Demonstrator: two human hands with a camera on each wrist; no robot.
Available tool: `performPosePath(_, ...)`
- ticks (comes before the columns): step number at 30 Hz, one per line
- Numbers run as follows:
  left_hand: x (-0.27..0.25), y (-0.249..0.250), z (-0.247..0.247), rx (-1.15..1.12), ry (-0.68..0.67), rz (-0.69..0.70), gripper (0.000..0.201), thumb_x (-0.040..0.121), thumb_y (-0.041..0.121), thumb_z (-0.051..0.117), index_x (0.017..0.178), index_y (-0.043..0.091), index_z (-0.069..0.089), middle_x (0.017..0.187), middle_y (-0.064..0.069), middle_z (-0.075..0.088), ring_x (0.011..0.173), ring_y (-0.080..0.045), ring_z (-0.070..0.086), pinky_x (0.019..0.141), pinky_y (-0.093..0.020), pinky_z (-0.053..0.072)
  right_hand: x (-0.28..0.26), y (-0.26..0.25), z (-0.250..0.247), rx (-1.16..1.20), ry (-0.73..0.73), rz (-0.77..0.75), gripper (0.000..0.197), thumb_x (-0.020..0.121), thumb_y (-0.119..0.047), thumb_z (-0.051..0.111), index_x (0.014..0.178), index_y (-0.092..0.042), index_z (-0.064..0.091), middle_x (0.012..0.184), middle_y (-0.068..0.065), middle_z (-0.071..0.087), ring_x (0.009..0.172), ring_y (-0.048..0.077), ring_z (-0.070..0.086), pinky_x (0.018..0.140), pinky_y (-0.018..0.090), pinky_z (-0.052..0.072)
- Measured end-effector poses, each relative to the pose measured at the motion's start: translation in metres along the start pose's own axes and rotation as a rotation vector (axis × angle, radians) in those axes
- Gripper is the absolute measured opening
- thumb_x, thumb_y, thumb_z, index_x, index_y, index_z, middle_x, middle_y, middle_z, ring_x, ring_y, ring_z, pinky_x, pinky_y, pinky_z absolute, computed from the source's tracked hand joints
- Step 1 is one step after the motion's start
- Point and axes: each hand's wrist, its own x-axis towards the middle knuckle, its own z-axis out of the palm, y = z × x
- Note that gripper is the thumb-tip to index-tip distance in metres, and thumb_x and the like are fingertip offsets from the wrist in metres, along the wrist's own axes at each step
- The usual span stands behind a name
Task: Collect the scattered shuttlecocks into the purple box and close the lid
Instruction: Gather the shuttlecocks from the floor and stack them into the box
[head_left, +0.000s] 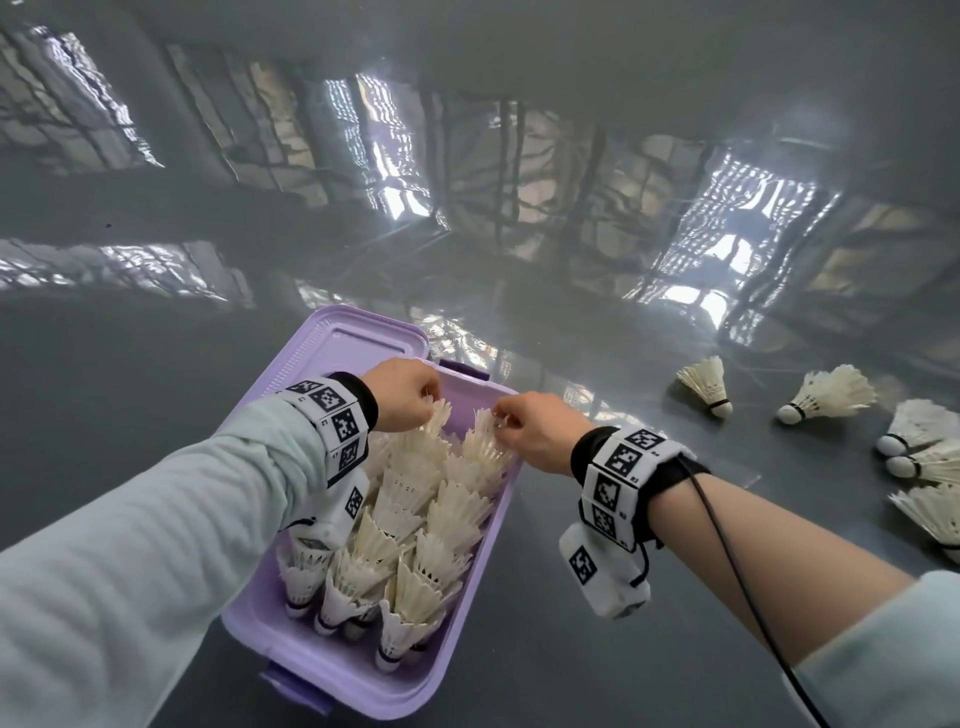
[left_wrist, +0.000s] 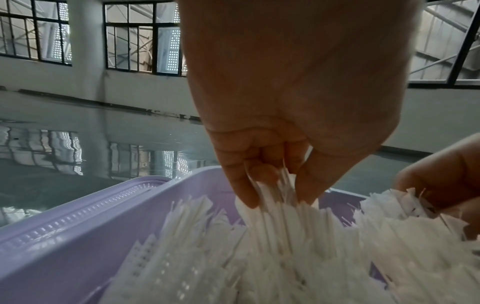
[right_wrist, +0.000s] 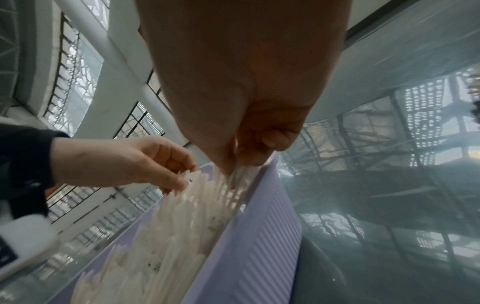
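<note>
The purple box (head_left: 249, 618) lies on the glossy grey floor, holding several white shuttlecocks in rows. Its lid (head_left: 358, 338) lies open behind the far end. My left hand (head_left: 408, 397) hovers over the far end of the box and pinches the feather tips of a shuttlecock (head_left: 434, 423) there; the left wrist view shows the fingertips (left_wrist: 249, 197) closed on the feathers (left_wrist: 283, 209). My right hand (head_left: 524, 428) pinches the feathers of a neighbouring shuttlecock (head_left: 483, 447) by the box's right wall (right_wrist: 259, 257). Both shuttlecocks stand among the others in the box.
Several loose shuttlecocks lie on the floor to the right: one (head_left: 706, 382), another (head_left: 826, 395), and a cluster (head_left: 924, 457) near the right edge. A black cable (head_left: 737, 566) runs from my right wrist band. The floor reflects windows.
</note>
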Motion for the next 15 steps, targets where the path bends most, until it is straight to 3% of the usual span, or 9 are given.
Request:
performPosePath(3, -0.001, 0.002, 0.003, 0.034, -0.046, 0.011, 0.028, 0.088, 0.007, 0.047, 0.108, 0.014, 0.065, 0.108, -0.004, 0.062, 0.09, -0.019, 0.052, 0.072, -0.021, 0.037, 0.002, -0.005, 0.007, -0.135, 0.003, -0.001, 0.015, 0.091, -0.016, 0.036, 0.089, -0.015, 0.051, 0.088, 0.004, 0.057, 0.087, 0.029, 0.054, 0.067, 0.031, 0.038)
performPosePath(5, 0.0, 0.002, 0.009, 0.059, -0.095, 0.0, 0.039, 0.089, 0.01, 0.043, 0.122, 0.018, 0.062, 0.124, -0.002, 0.061, 0.11, -0.021, 0.054, 0.088, -0.026, 0.042, -0.001, -0.007, 0.013, -0.25, -0.017, -0.031, 0.025, 0.089, -0.014, 0.038, 0.109, -0.018, 0.052, 0.1, 0.007, 0.057, 0.098, 0.029, 0.047, 0.074, 0.033, 0.033)
performPosePath(7, 0.002, 0.0, 0.016, 0.147, -0.099, 0.008, 0.046, 0.092, 0.018, 0.041, 0.134, 0.029, 0.053, 0.132, -0.002, 0.052, 0.123, -0.023, 0.04, 0.102, -0.036, 0.038, -0.004, -0.007, 0.018, -0.405, 0.028, -0.046, 0.042, 0.091, -0.019, 0.041, 0.133, -0.021, 0.042, 0.118, 0.008, 0.05, 0.108, 0.029, 0.04, 0.084, 0.036, 0.033)
performPosePath(10, 0.003, -0.001, 0.025, 0.179, -0.104, 0.003, 0.047, 0.096, 0.024, 0.037, 0.143, 0.031, 0.042, 0.133, -0.006, 0.041, 0.128, -0.026, 0.028, 0.109, -0.042, 0.03, -0.008, -0.006, 0.022, -0.533, 0.142, -0.096, 0.059, 0.092, -0.021, 0.043, 0.147, -0.016, 0.023, 0.124, 0.009, 0.046, 0.11, 0.029, 0.039, 0.088, 0.037, 0.033)
performPosePath(13, 0.001, -0.001, 0.03, 0.098, -0.1, 0.0, 0.05, 0.098, 0.02, 0.036, 0.148, 0.023, 0.032, 0.135, -0.009, 0.042, 0.129, -0.026, 0.033, 0.11, -0.04, 0.03, -0.009, 0.0, 0.021, -0.529, 0.186, -0.177, 0.065, 0.089, -0.016, 0.041, 0.149, -0.009, 0.016, 0.11, 0.006, 0.056, 0.103, 0.027, 0.044, 0.089, 0.037, 0.032)
performPosePath(15, -0.002, 0.0, 0.027, 0.038, -0.062, 0.001, 0.054, 0.095, 0.012, 0.039, 0.148, 0.019, 0.028, 0.136, -0.009, 0.042, 0.129, -0.024, 0.036, 0.108, -0.035, 0.032, -0.01, 0.004, 0.017, -0.529, 0.175, -0.228, 0.05, 0.087, -0.015, 0.04, 0.137, -0.011, 0.034, 0.094, 0.005, 0.059, 0.097, 0.025, 0.048, 0.092, 0.037, 0.03)
